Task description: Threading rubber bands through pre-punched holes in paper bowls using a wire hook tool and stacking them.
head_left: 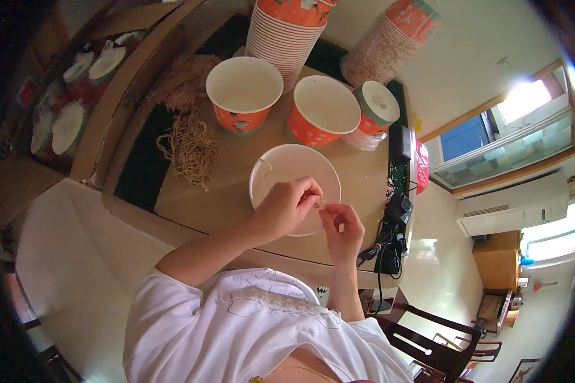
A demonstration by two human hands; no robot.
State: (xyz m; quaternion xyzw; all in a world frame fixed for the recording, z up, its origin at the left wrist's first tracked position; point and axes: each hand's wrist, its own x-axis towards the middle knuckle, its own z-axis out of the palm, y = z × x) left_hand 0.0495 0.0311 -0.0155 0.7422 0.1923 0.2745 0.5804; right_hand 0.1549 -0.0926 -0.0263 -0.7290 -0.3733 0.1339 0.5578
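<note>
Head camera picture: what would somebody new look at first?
Probably the tall stack of orange tubs at the top middle. Next, the white bowl in the centre, with the left hand and right hand pinching what looks like a pale strand above it. Left of the bowl, a tangle of tan strings stands out too.

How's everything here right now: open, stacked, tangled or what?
White bowl: upright, open.
Left orange tub: open, looks empty.
Right orange tub: open, looks empty.
Near tub stack: nested.
Far tub stack: nested.
Brown strands: loose, tangled.
Cardboard box: open.
Left hand: fingers pinching thin strand.
Right hand: fingers pinching it too.
</note>
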